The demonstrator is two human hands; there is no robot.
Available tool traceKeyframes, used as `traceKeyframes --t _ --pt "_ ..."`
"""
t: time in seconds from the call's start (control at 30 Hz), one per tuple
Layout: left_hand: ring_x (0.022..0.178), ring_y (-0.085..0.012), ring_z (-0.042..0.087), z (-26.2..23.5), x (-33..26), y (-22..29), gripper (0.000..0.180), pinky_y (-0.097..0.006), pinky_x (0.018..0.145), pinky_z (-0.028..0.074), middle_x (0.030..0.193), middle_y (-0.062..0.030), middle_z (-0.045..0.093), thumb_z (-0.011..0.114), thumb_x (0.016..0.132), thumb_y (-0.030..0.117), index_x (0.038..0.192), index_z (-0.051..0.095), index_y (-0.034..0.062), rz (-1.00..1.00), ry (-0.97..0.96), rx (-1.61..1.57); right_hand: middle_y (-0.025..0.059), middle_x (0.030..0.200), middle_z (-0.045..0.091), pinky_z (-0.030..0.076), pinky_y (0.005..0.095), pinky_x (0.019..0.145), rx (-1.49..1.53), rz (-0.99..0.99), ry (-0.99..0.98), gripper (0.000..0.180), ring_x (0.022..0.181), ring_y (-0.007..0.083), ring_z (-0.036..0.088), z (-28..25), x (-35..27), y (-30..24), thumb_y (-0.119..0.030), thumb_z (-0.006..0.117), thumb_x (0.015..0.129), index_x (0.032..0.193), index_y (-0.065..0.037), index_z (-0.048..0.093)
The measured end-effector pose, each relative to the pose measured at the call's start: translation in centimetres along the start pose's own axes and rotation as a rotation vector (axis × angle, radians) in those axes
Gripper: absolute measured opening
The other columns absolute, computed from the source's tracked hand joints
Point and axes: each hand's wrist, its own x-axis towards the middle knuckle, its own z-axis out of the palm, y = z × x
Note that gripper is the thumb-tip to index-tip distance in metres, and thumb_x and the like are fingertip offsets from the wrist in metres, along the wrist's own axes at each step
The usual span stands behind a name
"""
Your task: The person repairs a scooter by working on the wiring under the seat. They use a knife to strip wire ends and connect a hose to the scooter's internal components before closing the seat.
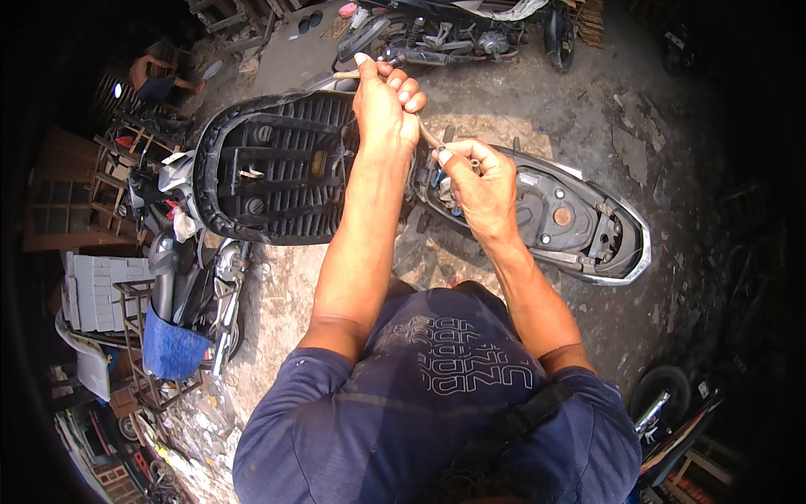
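Left hand (386, 105) clenched high around a thin pale hose (428, 134), thumb up, a light stub (346, 75) sticking out past the fist. Right hand (478, 181) lower, pinching the hose's other end over the open under-seat compartment (558, 214) of a scooter. Hose pulled taut between both fists; probably light, pliable, prone to kinking, best gripped near its ends as here. Raised seat (277, 168) hinged up at left, ribbed black underside showing. Cracked concrete ground (520, 92) below. Another motorcycle (453, 34) parked beyond.
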Motion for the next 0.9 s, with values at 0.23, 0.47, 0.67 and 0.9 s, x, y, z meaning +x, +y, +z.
traceKeyframes --t 0.23,0.47,0.67,0.9 --pt "0.050 -0.0097 0.034 0.2 -0.1 -0.2 0.045 -0.025 0.042 0.028 0.066 0.0013 0.038 0.043 0.106 0.054 0.088 0.044 0.0128 0.071 -0.005 0.065 -0.0055 0.070 0.060 0.039 0.0232 0.056 -0.016 0.013 -0.014 0.015 0.065 0.0013 0.048 -0.2 0.3 0.0 -0.013 0.069 0.092 0.092 0.001 0.074" --pt "0.049 -0.0091 0.034 0.8 -0.4 -0.4 0.046 -0.025 0.041 0.026 0.065 0.0017 0.038 0.042 0.106 0.055 0.088 0.043 0.0126 0.120 0.018 0.154 -0.0060 0.064 0.057 0.036 0.0234 0.051 -0.133 -0.032 0.050 0.019 0.059 0.0013 0.046 0.1 0.3 0.3 -0.017 0.071 0.093 0.090 0.002 0.074" --pt "0.050 -0.0094 0.034 0.3 -0.9 -1.4 0.045 -0.026 0.041 0.027 0.065 0.0012 0.038 0.042 0.107 0.053 0.088 0.043 0.0117 0.004 0.021 0.117 -0.0059 0.059 0.053 0.034 0.0247 0.049 -0.170 0.024 -0.027 0.037 0.057 0.0018 0.045 -1.5 1.4 -0.1 -0.036 0.071 0.096 0.091 0.001 0.077" --pt "0.052 -0.0103 0.035 -1.7 2.2 -2.0 0.040 -0.026 0.043 0.028 0.068 0.0012 0.039 0.044 0.108 0.047 0.090 0.045 0.0111 -0.167 0.046 -0.034 -0.0054 0.063 0.054 0.034 0.0235 0.052 -0.107 0.063 -0.130 0.023 0.058 0.0024 0.046 -1.9 1.7 -0.4 -0.020 0.064 0.095 0.094 -0.002 0.078"
